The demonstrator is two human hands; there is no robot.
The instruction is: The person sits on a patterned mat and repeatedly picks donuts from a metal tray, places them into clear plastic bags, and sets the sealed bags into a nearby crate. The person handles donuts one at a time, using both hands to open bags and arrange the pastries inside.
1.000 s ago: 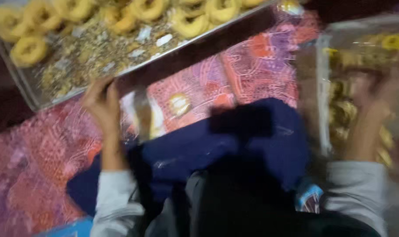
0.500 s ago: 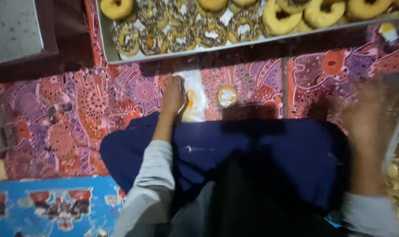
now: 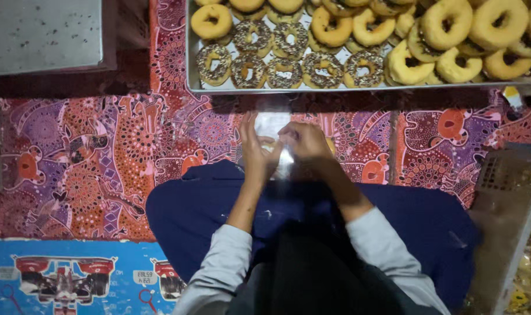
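both hands on one clear wrapper

two hands meet over the lap: left hand and right hand pinch a clear plastic wrapper around what looks like a doughnut, just below the doughnut tray. best kept taut, fingertips only.

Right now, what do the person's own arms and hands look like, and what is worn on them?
Both arms wear long light grey sleeves, pushed up so the forearms are bare. The left hand and right hand are bare: no gloves, and no rings, watch or bracelet can be made out in this dim view.
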